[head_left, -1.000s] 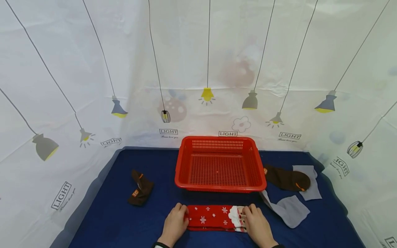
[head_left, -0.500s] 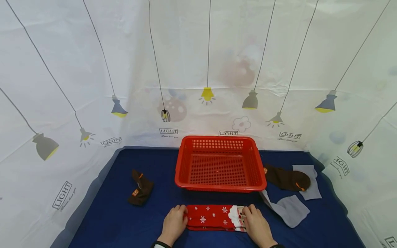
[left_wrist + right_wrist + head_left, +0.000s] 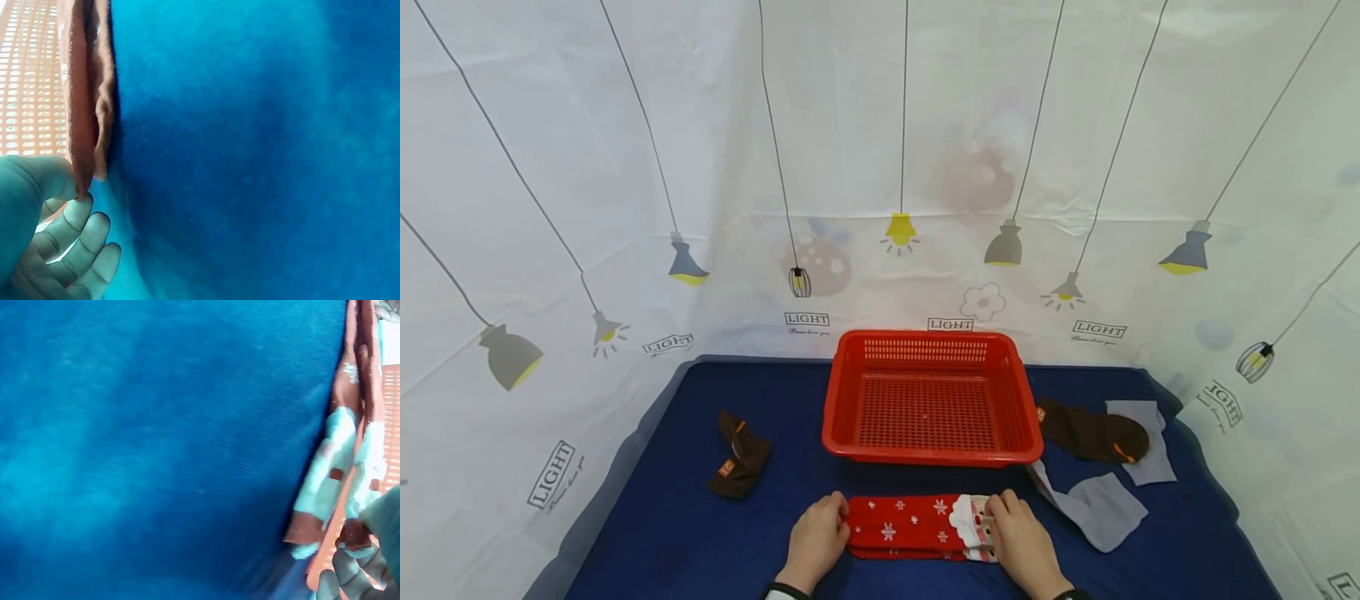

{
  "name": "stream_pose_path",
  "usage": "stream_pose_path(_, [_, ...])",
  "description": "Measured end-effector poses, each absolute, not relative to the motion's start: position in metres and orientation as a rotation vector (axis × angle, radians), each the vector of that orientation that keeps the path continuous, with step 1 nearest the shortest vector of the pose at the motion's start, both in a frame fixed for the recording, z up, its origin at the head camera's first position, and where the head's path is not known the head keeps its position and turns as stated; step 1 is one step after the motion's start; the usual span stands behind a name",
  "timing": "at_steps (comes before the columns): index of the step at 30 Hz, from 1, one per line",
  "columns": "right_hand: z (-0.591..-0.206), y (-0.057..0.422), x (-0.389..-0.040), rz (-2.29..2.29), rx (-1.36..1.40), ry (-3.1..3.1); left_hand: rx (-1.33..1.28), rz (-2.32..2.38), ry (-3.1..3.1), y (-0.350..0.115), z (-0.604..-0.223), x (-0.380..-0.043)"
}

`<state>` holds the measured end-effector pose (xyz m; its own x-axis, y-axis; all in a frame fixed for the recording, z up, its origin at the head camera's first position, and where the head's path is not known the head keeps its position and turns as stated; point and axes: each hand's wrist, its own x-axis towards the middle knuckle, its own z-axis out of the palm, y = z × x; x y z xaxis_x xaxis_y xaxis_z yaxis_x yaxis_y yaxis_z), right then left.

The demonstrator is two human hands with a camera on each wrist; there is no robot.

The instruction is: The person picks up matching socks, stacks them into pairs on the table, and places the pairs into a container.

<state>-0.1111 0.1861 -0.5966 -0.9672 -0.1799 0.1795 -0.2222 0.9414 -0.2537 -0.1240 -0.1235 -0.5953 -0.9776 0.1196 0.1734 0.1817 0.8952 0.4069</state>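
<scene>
Two red socks (image 3: 904, 527) with white snowflakes and a Santa face at one end lie stacked in front of the basket. My left hand (image 3: 817, 533) pinches the plain red end of the upper sock between thumb and forefinger, which the left wrist view shows closely on the sock edge (image 3: 80, 144). At the Santa end, my right hand (image 3: 1021, 537) pinches the upper sock's tip (image 3: 355, 534) between thumb and fingers. In the right wrist view, the lower sock (image 3: 326, 469) lies apart from the held one at this end, outside the fingers.
A red plastic basket (image 3: 827, 417) stands just beyond the socks. To the left lies a crumpled brown sock (image 3: 741, 458). On the right, another brown sock (image 3: 1093, 432) overlaps a grey sock (image 3: 1153, 454), with a second grey sock (image 3: 1101, 508) nearer, partly behind the basket's corner.
My left hand has shifted slightly left along with the red end of the upper sock. The right hand keeps its pinch at nearly the same spot.
</scene>
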Motion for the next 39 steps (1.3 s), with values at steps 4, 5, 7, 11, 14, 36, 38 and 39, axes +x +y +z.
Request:
stream_pose_path(4, [-0.591,0.182,-0.112,0.427,0.327,-2.909,-0.212,-0.646,-2.928,-0.127,-0.591,-0.125])
stream_pose_path(5, [-0.590,0.181,-0.112,0.433,0.332,-2.903,-0.204,-0.646,-2.929,-0.129,-0.590,-0.126])
stream_pose_path(7, [-0.589,0.178,-0.111,0.440,0.343,-2.911,-0.186,-0.639,-2.939,-0.131,-0.590,-0.126])
stream_pose_path(11, [-0.589,0.173,-0.109,0.434,0.346,-2.954,-0.152,-0.626,-2.974,-0.135,-0.593,-0.127])
stream_pose_path(14, [-0.590,0.171,-0.108,0.413,0.333,-2.996,-0.154,-0.635,-2.996,-0.137,-0.595,-0.127])
stream_pose_path(36, [-0.603,0.173,-0.104,0.371,0.313,-3.019,-0.260,-0.586,-2.925,-0.137,-0.596,-0.123])
stream_pose_path(38, [-0.605,0.173,-0.104,0.373,0.314,-3.001,-0.266,-0.581,-2.922,-0.136,-0.596,-0.123])
stream_pose_path(39, [-0.605,0.173,-0.104,0.374,0.319,-2.989,-0.269,-0.580,-2.919,-0.136,-0.597,-0.123])
